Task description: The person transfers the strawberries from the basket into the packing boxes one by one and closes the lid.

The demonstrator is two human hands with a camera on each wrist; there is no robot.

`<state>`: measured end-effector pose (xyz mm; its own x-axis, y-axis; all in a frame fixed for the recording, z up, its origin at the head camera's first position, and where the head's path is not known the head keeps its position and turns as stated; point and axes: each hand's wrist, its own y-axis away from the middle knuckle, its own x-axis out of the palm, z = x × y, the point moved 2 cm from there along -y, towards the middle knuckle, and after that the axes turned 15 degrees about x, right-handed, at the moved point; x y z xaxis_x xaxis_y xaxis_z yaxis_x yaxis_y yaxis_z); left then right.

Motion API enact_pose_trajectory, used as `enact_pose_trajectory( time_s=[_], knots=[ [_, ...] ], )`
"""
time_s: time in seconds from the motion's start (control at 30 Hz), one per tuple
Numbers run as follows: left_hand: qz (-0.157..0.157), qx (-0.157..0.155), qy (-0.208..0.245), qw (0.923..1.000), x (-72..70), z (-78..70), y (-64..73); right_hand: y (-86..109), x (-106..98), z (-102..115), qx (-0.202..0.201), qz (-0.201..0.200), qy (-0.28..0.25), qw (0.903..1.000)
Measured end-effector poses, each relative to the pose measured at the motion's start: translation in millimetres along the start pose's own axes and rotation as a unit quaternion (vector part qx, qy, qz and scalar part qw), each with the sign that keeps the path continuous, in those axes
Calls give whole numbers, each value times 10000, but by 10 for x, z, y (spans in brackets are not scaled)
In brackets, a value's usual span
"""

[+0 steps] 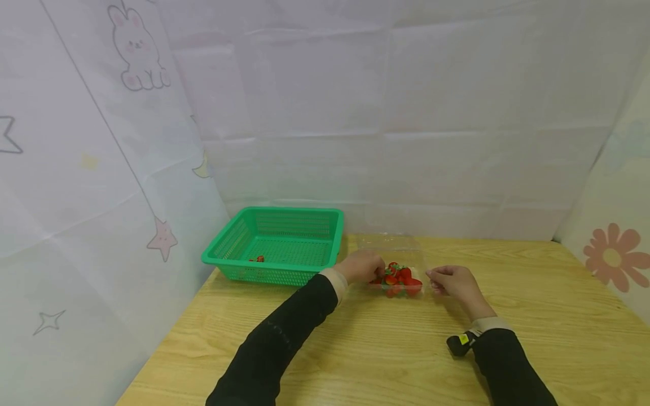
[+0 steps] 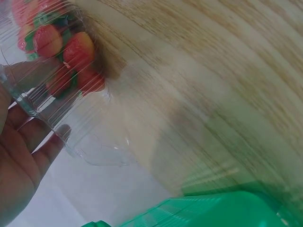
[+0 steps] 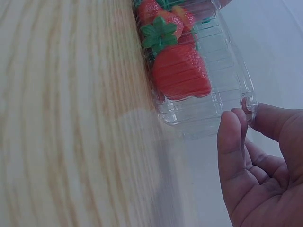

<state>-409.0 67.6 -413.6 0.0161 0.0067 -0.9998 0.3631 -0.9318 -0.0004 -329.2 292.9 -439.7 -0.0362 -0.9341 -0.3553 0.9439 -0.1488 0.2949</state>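
A clear plastic box (image 1: 426, 292) with its lid (image 1: 388, 242) raised stands on the table, holding several red strawberries (image 1: 404, 273) with green leaves. My right hand (image 1: 453, 282) pinches the box's rim at the right end between thumb and fingertips, as the right wrist view shows close up. From the left, my left hand (image 1: 361, 266) reaches over the rim with fingertips down among the strawberries. In the left wrist view a finger shows through the plastic beside the fruit, while other fingers (image 2: 45, 151) lie outside the wall. I cannot tell whether the left fingertips grip a strawberry.
Left of the box stands a green mesh basket (image 1: 274, 270), with a small red and green piece (image 1: 260, 259) inside near its front wall. Both are on a wooden table (image 1: 365, 349). White printed cloth (image 1: 325, 113) hangs behind and at both sides.
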Motion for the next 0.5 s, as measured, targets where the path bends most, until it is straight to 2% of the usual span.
enact_pose_trajectory(
  time_s=[0.5],
  knots=[
    [103, -135, 547, 9984, 0, 31, -13, -5, 0, -13, 47, -38, -2, 10000]
  ],
)
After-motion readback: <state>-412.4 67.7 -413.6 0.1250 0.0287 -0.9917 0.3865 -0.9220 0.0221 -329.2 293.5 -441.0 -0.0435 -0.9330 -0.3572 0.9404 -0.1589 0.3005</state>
